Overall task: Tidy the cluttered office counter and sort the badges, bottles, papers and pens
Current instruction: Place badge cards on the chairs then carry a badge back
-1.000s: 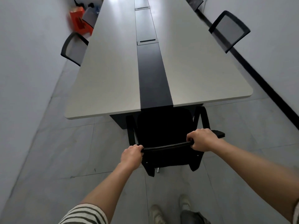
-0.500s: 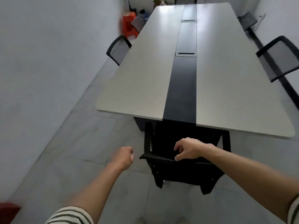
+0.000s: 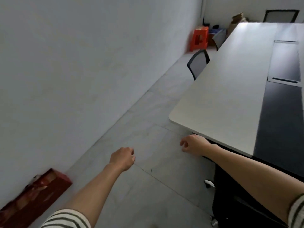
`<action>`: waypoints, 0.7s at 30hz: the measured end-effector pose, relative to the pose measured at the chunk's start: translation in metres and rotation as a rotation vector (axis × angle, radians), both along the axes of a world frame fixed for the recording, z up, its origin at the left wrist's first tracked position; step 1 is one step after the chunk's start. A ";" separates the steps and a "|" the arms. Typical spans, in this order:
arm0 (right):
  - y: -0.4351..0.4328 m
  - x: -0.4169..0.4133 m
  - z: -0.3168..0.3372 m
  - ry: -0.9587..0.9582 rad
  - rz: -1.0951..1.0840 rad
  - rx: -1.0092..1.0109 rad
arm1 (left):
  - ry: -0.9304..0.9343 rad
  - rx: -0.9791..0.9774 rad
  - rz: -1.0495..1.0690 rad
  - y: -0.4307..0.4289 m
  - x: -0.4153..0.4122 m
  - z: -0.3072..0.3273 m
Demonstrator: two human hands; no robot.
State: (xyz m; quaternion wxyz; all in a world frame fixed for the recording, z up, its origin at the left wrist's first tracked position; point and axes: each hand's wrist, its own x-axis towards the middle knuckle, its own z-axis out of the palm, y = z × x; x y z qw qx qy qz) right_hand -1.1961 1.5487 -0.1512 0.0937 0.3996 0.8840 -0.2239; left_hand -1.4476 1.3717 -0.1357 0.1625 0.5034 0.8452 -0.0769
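Right hand (image 3: 192, 145) just beside table (image 3: 222, 96) corner (left hand (image 3: 122, 159) apart, over floor (image 3: 144, 112))

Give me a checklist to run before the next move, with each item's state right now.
1. Left hand empty: ok.
2. Right hand empty: ok.
3. Things to sort in view: not ok, none visible.
4. Floor ahead passable: ok; red box lies against the wall, off the path.
5. Side chair tucked at table: ok.
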 end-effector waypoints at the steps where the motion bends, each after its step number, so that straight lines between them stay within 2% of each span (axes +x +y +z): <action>1: 0.005 -0.028 0.000 0.005 0.001 0.000 | -0.001 0.005 0.011 0.001 -0.026 0.004; 10: 0.072 -0.170 0.002 0.009 -0.006 0.001 | -0.030 0.033 0.031 0.065 -0.163 0.005; 21: 0.271 -0.309 -0.024 -0.006 -0.108 -0.006 | -0.078 0.014 -0.060 0.279 -0.299 -0.005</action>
